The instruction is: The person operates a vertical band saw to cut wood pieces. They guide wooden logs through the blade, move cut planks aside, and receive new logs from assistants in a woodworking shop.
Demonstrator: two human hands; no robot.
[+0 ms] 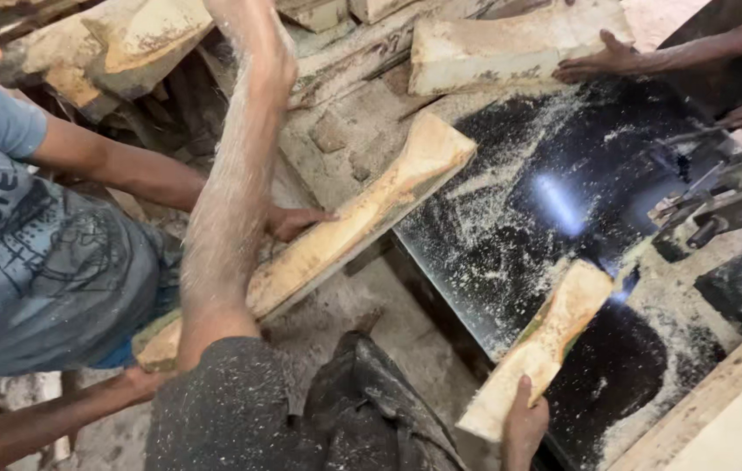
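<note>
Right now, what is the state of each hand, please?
Left hand: raised over the stacked wood slabs; blurred, so open or closed cannot be told.
Right hand: closed on the near end of a small wood piece.

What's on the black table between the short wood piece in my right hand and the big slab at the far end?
In the head view, only scattered sawdust on the black table lies between the short wood piece in the right hand and the far slab.
</note>
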